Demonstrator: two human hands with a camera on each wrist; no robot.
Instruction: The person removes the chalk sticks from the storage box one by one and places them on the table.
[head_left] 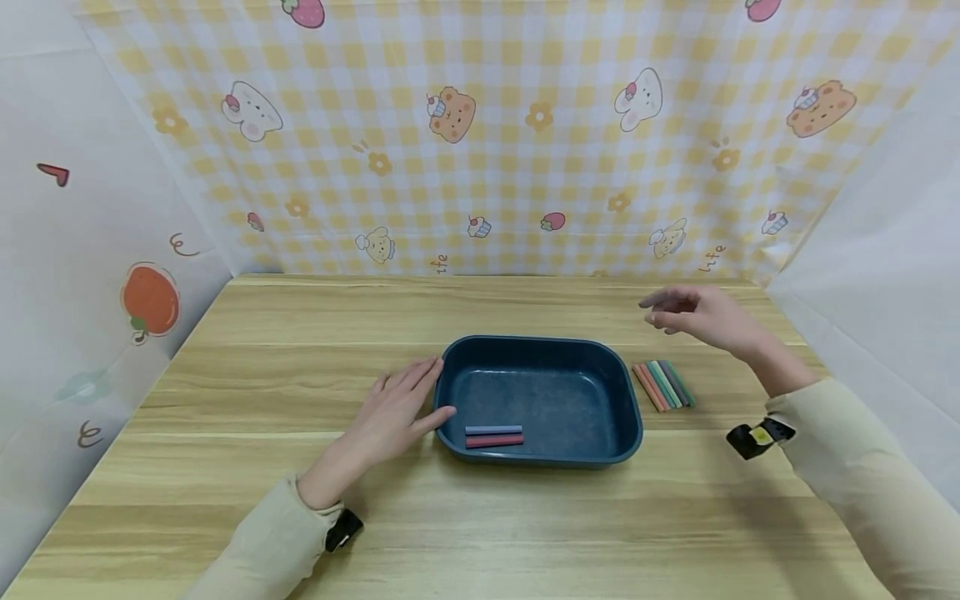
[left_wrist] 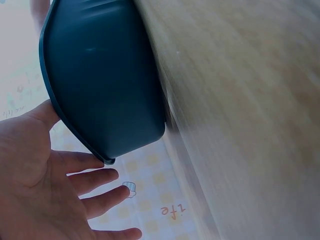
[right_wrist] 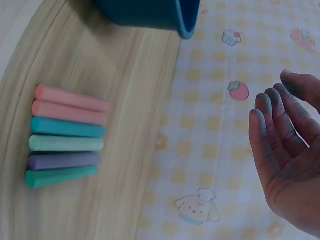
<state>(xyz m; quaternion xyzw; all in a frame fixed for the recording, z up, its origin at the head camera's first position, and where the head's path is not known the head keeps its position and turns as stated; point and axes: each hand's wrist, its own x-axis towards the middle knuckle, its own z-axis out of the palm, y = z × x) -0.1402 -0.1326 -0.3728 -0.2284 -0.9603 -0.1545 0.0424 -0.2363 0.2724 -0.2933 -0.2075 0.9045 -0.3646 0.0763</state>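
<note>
A dark blue rectangular tub (head_left: 540, 408) stands on the table. Inside, along its near left side, lie a lilac chalk stick (head_left: 492, 431) and a red one (head_left: 495, 441). My left hand (head_left: 393, 414) touches the tub's left rim, its fingers extended; the left wrist view has the thumb and a finger at the rim (left_wrist: 75, 131). To the tub's right, several chalk sticks (head_left: 663, 385) form a row: salmon, teal, pale green, purple and green (right_wrist: 67, 142). Above and beyond them my right hand (head_left: 693, 315) hovers with loosely bent fingers, holding nothing. Its fingertips look dusty.
The wood-grain table (head_left: 315, 342) ends at a yellow checked cloth (head_left: 510, 175) hanging behind. White cloth (head_left: 82, 250) with printed pictures hangs on the left, and plain white cloth (head_left: 892, 275) on the right. A black strap device (head_left: 759, 437) sits at the right wrist.
</note>
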